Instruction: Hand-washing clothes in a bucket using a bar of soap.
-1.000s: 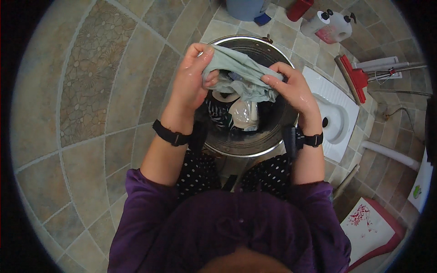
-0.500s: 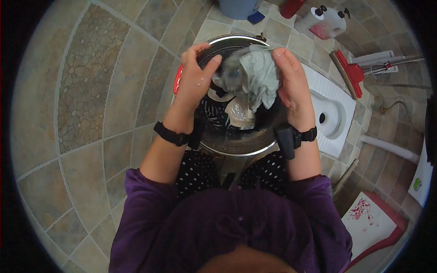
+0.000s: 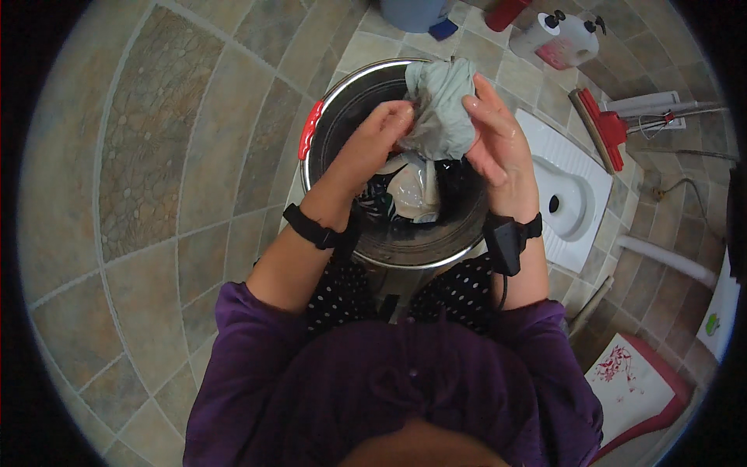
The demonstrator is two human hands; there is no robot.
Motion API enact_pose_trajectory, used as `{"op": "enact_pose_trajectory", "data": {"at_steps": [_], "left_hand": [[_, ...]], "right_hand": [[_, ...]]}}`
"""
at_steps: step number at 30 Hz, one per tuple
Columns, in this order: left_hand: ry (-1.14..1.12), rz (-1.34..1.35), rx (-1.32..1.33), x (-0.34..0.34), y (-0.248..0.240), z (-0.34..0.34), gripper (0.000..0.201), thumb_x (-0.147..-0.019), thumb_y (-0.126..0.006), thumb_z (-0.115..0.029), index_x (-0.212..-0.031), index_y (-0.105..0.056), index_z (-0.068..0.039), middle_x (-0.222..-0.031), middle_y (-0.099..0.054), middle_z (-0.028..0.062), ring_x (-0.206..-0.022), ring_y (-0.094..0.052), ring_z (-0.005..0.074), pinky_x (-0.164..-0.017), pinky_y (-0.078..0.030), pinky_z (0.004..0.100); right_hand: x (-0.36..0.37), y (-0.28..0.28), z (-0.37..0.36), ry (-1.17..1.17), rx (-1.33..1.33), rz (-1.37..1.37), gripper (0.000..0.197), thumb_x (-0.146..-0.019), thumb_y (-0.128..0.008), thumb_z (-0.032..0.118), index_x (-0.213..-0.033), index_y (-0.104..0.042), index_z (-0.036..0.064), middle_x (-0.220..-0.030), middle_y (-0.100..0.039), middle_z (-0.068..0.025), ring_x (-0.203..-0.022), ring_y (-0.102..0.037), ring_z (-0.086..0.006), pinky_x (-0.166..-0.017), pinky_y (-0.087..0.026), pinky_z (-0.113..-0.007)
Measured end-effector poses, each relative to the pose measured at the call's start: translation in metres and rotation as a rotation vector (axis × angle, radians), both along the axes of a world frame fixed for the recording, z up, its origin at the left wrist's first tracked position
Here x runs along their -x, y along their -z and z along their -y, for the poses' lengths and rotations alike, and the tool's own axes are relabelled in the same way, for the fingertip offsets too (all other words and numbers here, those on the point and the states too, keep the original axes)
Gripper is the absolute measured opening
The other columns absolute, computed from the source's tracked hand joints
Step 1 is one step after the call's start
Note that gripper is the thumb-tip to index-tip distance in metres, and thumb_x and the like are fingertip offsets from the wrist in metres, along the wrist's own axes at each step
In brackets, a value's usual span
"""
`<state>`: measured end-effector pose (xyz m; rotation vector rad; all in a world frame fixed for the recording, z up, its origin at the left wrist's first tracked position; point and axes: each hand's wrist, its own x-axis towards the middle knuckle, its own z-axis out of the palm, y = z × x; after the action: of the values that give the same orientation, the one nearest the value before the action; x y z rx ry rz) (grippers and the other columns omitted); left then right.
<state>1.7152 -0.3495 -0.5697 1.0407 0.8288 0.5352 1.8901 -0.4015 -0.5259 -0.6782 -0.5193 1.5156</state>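
A wet, pale grey-green cloth (image 3: 442, 105) is bunched up above a round metal basin (image 3: 342, 97). My left hand (image 3: 375, 136) is closed with its curled fingertips at the cloth's left side. On the other side, my right hand (image 3: 502, 140) grips the cloth's right edge between thumb and fingers. Below the cloth, inside the basin, lie a wet cream cup-shaped garment piece (image 3: 410, 192) and dark striped fabric (image 3: 376, 204). The bunched cloth hides part of the basin's far side.
The basin has a red handle (image 3: 311, 131) at its left. A white squat toilet (image 3: 580, 218) lies to the right, with a red squeegee (image 3: 603, 128) beyond it. Pump bottles (image 3: 556, 39), a blue bucket (image 3: 412, 12) and a small blue block (image 3: 443, 30) stand behind.
My left hand has moved right, from apart from the cloth to its left side, and its fingers have closed. The cloth has shifted slightly away from me.
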Motion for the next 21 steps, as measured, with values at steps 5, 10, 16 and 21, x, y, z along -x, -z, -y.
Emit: {"op": "enact_pose_trajectory", "data": {"at_steps": [5,10,16,21], "left_hand": [[0.101,-0.017,-0.114,0.0,0.0,-0.001,0.029,-0.092,-0.054,-0.024,-0.111,-0.056,-0.004,-0.096,-0.054,-0.0019,-0.091,-0.048,0.0083,-0.08,-0.039,0.0241],[-0.124,-0.145,-0.614,0.01,0.013,-0.014,0.02,-0.091,-0.055,-0.02,-0.094,-0.06,-0.001,-0.087,-0.053,-0.0045,-0.084,-0.047,0.0059,-0.076,-0.038,0.0223],[-0.17,-0.011,-0.487,0.021,-0.01,-0.015,0.019,-0.09,-0.057,-0.02,-0.089,-0.06,-0.002,-0.079,-0.05,-0.0056,-0.074,-0.043,0.0047,-0.067,-0.036,0.0195],[-0.354,0.29,-0.114,0.016,-0.006,-0.023,0.022,-0.092,-0.053,-0.023,-0.101,-0.059,-0.003,-0.091,-0.058,-0.0013,-0.084,-0.051,0.0075,-0.075,-0.041,0.0222]], "right_hand": [[-0.013,0.009,0.0,-0.007,0.008,-0.039,0.047,-0.086,-0.049,0.003,-0.13,-0.036,-0.0019,-0.122,-0.052,-0.0152,-0.112,-0.053,-0.0246,-0.095,-0.044,-0.035],[-0.022,0.016,-0.001,-0.002,0.027,-0.03,0.045,-0.086,-0.048,0.002,-0.13,-0.038,-0.0014,-0.123,-0.051,-0.0151,-0.113,-0.052,-0.0249,-0.097,-0.043,-0.035],[-0.028,0.012,0.002,0.092,0.254,0.428,0.043,-0.083,-0.048,0.0,-0.125,-0.043,-0.0013,-0.109,-0.059,-0.0118,-0.097,-0.059,-0.018,-0.085,-0.045,-0.026],[-0.031,0.04,-0.004,0.285,0.161,1.312,0.03,-0.077,-0.047,-0.001,-0.104,-0.058,0.003,-0.092,-0.064,-0.0092,-0.083,-0.061,-0.0203,-0.076,-0.046,-0.028]]}}
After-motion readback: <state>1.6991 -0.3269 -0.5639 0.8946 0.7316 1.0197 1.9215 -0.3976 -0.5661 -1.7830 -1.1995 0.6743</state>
